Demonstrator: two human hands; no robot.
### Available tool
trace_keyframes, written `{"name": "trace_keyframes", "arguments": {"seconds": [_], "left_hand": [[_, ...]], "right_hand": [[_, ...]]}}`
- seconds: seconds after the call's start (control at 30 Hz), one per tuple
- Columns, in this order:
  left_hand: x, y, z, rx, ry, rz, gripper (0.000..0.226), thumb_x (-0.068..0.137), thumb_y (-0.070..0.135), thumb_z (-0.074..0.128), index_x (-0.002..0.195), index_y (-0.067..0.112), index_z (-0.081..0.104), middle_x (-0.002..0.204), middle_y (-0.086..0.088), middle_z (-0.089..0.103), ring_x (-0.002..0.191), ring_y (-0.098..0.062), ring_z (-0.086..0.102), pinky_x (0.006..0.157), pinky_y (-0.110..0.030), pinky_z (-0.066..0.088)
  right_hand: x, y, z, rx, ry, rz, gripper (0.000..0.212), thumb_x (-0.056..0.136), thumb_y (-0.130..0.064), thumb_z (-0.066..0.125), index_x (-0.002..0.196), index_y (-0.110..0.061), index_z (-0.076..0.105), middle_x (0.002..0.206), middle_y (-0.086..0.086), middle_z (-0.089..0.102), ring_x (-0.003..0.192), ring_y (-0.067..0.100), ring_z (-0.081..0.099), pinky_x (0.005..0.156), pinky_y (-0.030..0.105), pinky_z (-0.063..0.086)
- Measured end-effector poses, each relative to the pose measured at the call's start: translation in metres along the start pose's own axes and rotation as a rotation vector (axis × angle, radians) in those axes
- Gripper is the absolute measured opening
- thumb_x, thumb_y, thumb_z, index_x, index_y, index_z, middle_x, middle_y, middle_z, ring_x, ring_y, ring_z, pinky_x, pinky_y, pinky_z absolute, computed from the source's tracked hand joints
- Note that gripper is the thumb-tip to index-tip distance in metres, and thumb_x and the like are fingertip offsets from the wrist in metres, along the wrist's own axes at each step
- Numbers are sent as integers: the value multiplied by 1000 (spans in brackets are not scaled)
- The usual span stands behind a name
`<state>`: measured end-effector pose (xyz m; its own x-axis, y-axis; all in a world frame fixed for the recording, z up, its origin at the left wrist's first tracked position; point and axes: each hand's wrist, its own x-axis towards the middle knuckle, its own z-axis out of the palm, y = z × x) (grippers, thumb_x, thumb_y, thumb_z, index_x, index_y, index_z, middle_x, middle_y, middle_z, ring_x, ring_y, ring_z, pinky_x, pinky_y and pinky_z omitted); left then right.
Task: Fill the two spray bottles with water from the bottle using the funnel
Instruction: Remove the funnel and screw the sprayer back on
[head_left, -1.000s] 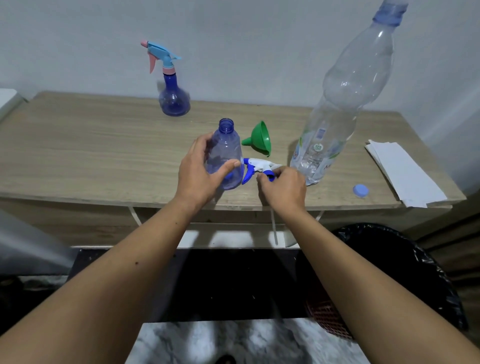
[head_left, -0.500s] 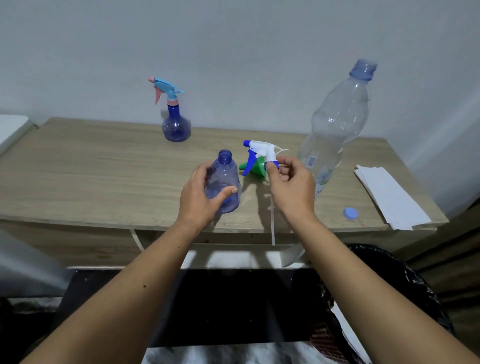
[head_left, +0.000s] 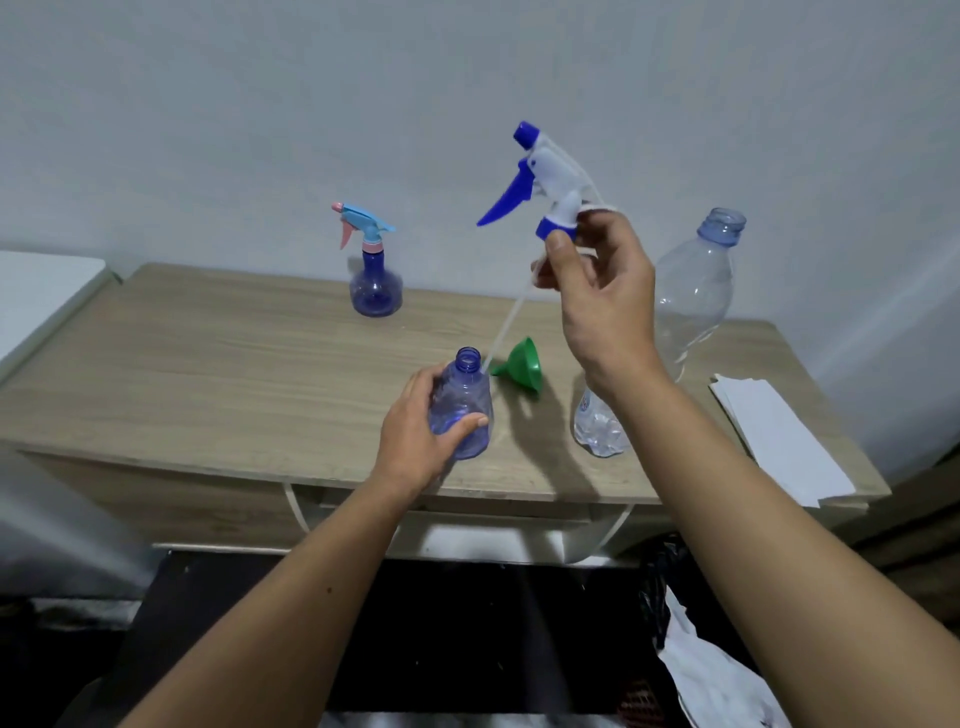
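Holding the near bottle (head_left: 461, 410) at the desk (head_left: 218, 364) front in the left hand (head_left: 415, 441), wrapped round its thin, light, squashy belly. Pinching the sprayer (head_left: 545, 182) collar in the right hand (head_left: 602, 306), raised high; limp tube (head_left: 506, 327) dangling toward the neck. Funnel (head_left: 522, 366) lying just right.

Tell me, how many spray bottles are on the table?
2. One spray bottle with its light blue trigger top on stands at the back. The open spray bottle stands near the front edge, gripped by the left hand. None seems hidden.
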<state>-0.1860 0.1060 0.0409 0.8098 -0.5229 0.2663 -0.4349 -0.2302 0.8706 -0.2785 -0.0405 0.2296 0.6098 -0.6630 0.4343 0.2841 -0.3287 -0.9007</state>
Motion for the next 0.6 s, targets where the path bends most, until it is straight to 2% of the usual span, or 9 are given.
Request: {"name": "trace_keyframes", "arguments": {"seconds": [0.13,0.3,0.43,0.5,0.6], "left_hand": [[-1,3,-1,-31,-6,-16,70,73,60,81,133,30,59,124,11,68,111,-13,68,98,-33,55],[-1,-2,1,-40,9,8,73,74,60,82,135,26,60,124,11,68,111,-12,68,99,-38,56],[0,-4,2,-46,14,13,74,74,60,82,136,26,60,125,10,69,112,-14,68,98,-39,56],[0,-4,2,-52,18,16,74,74,61,81,136,27,59,126,10,68,113,-13,68,99,-38,56],[-1,-3,2,-49,17,7,74,72,61,78,135,29,59,125,10,68,112,-13,67,99,-33,54]], "right_hand": [[4,-5,12,8,-30,-28,21,104,-10,62,122,0,56,107,6,65,76,14,68,89,48,61],[-7,15,21,-33,-92,-5,10,102,-13,65,111,-15,60,110,12,70,80,23,68,88,52,60],[-21,35,21,-103,-133,33,14,100,-16,67,113,-14,64,110,15,70,87,39,67,90,57,59],[-25,38,18,-85,-104,38,14,101,-14,66,115,-9,63,107,14,71,84,32,68,90,57,59],[-21,29,16,-26,-55,5,13,103,-12,65,114,-11,60,101,0,71,83,21,69,90,56,60]]}}
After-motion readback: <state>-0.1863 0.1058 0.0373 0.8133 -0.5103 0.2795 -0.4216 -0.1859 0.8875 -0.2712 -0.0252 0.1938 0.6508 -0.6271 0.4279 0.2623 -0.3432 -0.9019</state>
